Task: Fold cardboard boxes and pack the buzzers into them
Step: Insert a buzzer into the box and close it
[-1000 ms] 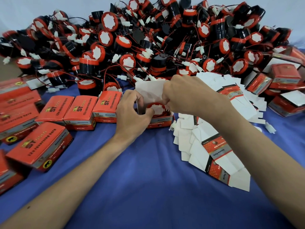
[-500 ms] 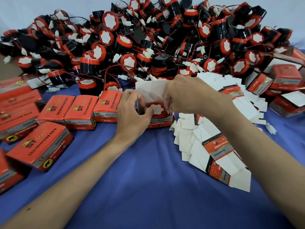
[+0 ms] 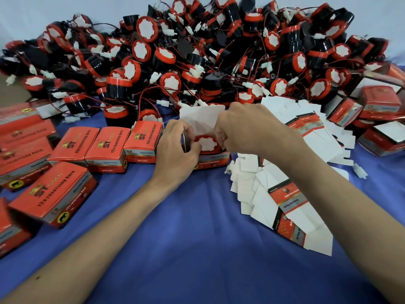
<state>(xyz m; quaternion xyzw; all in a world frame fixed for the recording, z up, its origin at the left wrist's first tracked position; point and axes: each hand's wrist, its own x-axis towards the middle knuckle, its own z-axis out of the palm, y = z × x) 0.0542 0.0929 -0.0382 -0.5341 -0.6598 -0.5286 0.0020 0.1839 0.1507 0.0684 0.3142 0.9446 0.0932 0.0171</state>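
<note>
Box [image 3: 213, 163] pinched in my left hand [image 3: 177, 151] and right hand [image 3: 246, 128]. Buzzer [image 3: 207, 144] sits high, so the lid [image 3: 200, 119] might crumple.

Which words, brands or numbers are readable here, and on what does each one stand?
"ST": lids of the closed boxes.
"12v reversing horn": the same lids.
"Genuine Parts": their front sides, also one flat carton.
"QTY:1PC": front sides, faint.
Other print on flat cartons: too blurred.
</note>
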